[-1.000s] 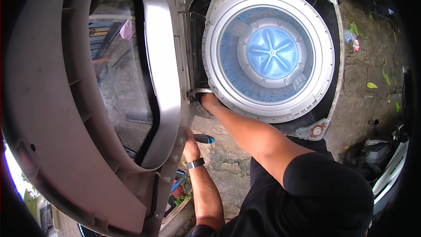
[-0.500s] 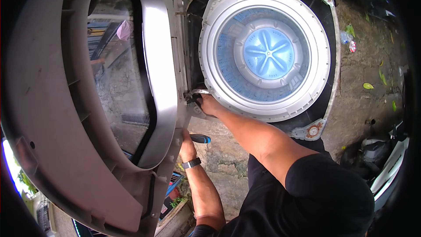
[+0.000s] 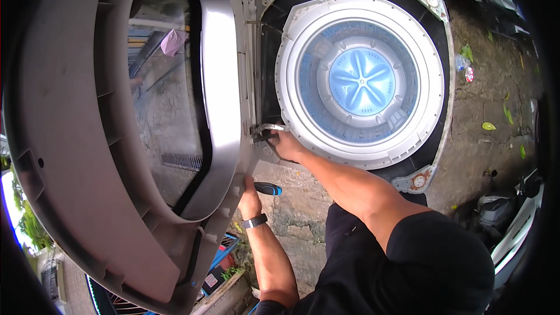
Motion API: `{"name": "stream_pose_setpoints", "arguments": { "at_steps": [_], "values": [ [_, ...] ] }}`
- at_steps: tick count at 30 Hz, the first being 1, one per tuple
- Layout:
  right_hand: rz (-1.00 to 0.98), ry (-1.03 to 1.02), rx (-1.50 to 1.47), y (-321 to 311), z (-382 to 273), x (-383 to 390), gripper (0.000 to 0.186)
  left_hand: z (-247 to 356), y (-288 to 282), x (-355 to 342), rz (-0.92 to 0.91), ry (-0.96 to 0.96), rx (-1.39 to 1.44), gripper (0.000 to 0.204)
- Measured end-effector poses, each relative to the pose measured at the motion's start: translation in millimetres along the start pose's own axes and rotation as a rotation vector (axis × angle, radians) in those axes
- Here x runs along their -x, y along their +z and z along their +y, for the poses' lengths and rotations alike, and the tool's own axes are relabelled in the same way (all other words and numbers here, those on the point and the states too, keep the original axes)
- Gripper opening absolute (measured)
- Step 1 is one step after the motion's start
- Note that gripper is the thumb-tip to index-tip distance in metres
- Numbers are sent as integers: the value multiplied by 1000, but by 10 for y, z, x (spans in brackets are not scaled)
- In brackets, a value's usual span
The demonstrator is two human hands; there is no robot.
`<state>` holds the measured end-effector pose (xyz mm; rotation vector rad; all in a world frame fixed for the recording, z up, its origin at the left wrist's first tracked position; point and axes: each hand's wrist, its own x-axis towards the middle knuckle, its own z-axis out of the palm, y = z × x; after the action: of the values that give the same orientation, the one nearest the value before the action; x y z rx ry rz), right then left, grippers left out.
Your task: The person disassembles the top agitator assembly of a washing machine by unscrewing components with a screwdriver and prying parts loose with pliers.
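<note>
The top-loading washing machine's tub (image 3: 430,81) stands uncovered, with a blue pulsator (image 3: 361,81) at its bottom. Its grey top cover (image 3: 125,221) is tipped up on the left, with a clear window in it. My left hand (image 3: 251,203) is at the cover's lower edge, its fingers partly hidden, closed around a tool whose black and blue handle (image 3: 269,189) sticks out to the right. At the machine's near left corner, my right hand (image 3: 286,144) pinches a small black part (image 3: 265,137) just below a pale metal bracket (image 3: 271,127). The pinching fingertips are partly hidden.
Rusty corner brackets (image 3: 417,180) sit on the cabinet's rim. Concrete floor (image 3: 472,140) with leaves and a crumpled plastic bottle (image 3: 464,63) lies to the right. Motorcycle parts (image 3: 499,216) stand at the lower right, a planter (image 3: 224,291) at the lower left.
The view has shifted slightly, so the machine sits a little lower and further right. More of the tool handle shows beside my left hand. My right hand stays at the same corner.
</note>
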<state>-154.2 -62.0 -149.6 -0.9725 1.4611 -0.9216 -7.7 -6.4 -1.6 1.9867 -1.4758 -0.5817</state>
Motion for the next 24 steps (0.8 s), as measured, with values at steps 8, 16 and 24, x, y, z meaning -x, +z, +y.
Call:
{"name": "stream_pose_setpoints", "arguments": {
  "at_steps": [8,16,24],
  "values": [
    [-172,104,-89,-8,-138,-1,45,-138,-5,34,-4,-18,107,9],
    [-494,116,-122,-1002,-425,522,47,-211,-53,-28,-58,-134,213,13],
    [447,-580,490,-2741,-1171,-975,23,208,294,82,330,-359,571,21]
  ]
}}
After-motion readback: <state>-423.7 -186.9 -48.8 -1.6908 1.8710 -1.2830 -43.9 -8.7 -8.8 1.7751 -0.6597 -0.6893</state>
